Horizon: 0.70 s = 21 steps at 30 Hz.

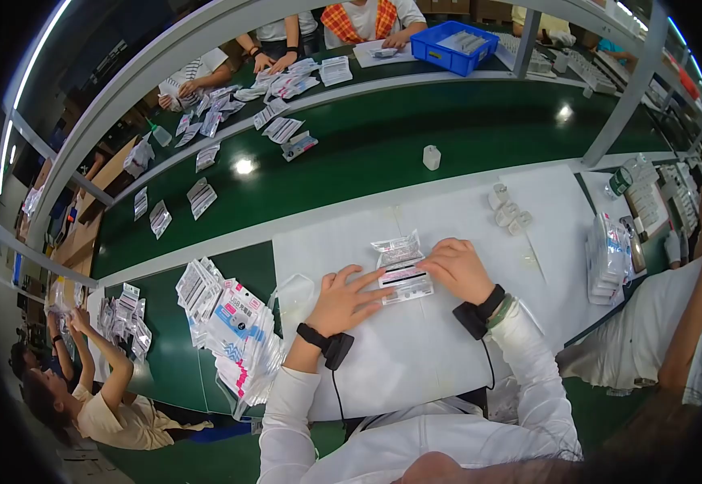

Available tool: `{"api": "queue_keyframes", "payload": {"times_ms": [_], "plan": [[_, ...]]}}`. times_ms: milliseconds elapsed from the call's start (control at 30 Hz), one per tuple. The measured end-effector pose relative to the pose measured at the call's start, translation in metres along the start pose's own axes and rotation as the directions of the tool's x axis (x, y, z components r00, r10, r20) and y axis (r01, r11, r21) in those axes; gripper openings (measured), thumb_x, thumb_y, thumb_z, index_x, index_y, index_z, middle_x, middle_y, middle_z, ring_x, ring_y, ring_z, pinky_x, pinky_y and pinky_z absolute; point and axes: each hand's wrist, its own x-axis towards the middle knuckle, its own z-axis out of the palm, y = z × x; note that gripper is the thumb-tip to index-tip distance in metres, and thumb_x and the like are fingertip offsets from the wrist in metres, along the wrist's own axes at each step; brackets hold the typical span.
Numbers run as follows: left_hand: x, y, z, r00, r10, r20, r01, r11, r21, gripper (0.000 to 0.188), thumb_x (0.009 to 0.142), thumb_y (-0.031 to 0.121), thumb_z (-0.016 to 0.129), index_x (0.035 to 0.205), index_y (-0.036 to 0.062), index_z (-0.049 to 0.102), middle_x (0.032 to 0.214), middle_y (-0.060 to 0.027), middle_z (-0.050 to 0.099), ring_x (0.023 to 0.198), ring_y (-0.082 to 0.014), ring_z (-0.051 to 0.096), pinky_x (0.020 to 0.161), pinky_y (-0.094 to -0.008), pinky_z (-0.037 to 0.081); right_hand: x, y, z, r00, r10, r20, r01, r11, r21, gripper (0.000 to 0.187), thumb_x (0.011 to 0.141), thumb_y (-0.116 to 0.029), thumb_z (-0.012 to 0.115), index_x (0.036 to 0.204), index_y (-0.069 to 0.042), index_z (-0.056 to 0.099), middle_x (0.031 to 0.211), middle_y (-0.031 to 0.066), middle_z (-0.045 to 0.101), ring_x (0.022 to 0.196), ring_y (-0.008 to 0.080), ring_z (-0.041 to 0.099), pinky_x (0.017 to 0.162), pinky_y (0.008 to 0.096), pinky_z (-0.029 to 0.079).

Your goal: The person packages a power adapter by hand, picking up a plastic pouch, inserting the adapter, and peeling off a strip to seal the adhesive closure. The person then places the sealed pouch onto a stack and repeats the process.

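your left hand (343, 300) and right hand (457, 269) lie flat, fingers spread, pinning a clear pouch (400, 267) between them; it looks light, floppy and slippery, so grip its edges.

Centre: packet (400, 268) lies on the mat (448, 339), under left hand (349, 300) and right hand (457, 269).
Left: packet heap (234, 331) beside the mat.
Right: packet stack (607, 254) at the mat's edge.
Behind: small containers (507, 211); bin (453, 44) far back.
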Motion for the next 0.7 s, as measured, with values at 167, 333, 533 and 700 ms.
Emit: {"api": "queue_keyframes", "payload": {"times_ms": [167, 333, 533, 700], "plan": [[-0.01, 0.004, 0.006, 0.995, -0.034, -0.091, 0.037, 0.999, 0.032, 0.029, 0.091, 0.036, 0.061, 0.118, 0.032, 0.071, 0.141, 0.0102, 0.054, 0.128, -0.0233, 0.041, 0.103, -0.0427, 0.025, 0.004, -0.05, 0.033, 0.997, -0.073, -0.038, 0.074, 0.996, 0.047, 0.011, 0.082, -0.027, 0.069, 0.087, -0.017, 0.07, 0.091, -0.0018, 0.069, 0.089, 0.0227, 0.062, 0.079, 0.0364, 0.047], [-0.008, 0.009, 0.024, 0.961, -0.155, -0.231, 0.141, 0.987, -0.077, 0.018, 0.086, 0.033, 0.067, 0.101, 0.0266, 0.076, 0.131, 0.0118, 0.061, 0.123, -0.0235, 0.046, 0.1, -0.0439, 0.029, -0.01, -0.076, 0.051, 0.999, -0.04, -0.021, 0.038, 0.996, -0.086, 0.014, 0.078, -0.026, 0.071, 0.083, -0.014, 0.068, 0.085, 0.0036, 0.067, 0.086, 0.0245, 0.064, 0.077, 0.0386, 0.048], [-0.016, 0.004, 0.034, 0.934, -0.165, -0.317, 0.157, 0.986, -0.049, 0.019, 0.075, 0.029, 0.076, 0.094, 0.0233, 0.075, 0.123, 0.009, 0.065, 0.121, -0.024, 0.048, 0.098, -0.0443, 0.032, -0.005, -0.075, 0.076, 0.995, -0.072, 0.062, 0.079, 0.991, -0.111, 0.022, 0.078, -0.028, 0.07, 0.09, -0.01, 0.067, 0.09, 0.0073, 0.065, 0.09, 0.0274, 0.063, 0.083, 0.0418, 0.049], [-0.008, 0.014, 0.031, 0.936, -0.179, -0.304, 0.161, 0.983, -0.084, 0.02, 0.074, 0.024, 0.077, 0.093, 0.0222, 0.074, 0.123, 0.0075, 0.064, 0.121, -0.0249, 0.047, 0.099, -0.0436, 0.029, -0.01, -0.07, 0.071, 0.991, -0.134, 0.014, 0.135, 0.977, -0.165, 0.018, 0.081, -0.025, 0.067, 0.091, -0.009, 0.066, 0.092, 0.0091, 0.063, 0.094, 0.0279, 0.061, 0.082, 0.0429, 0.048]]}}
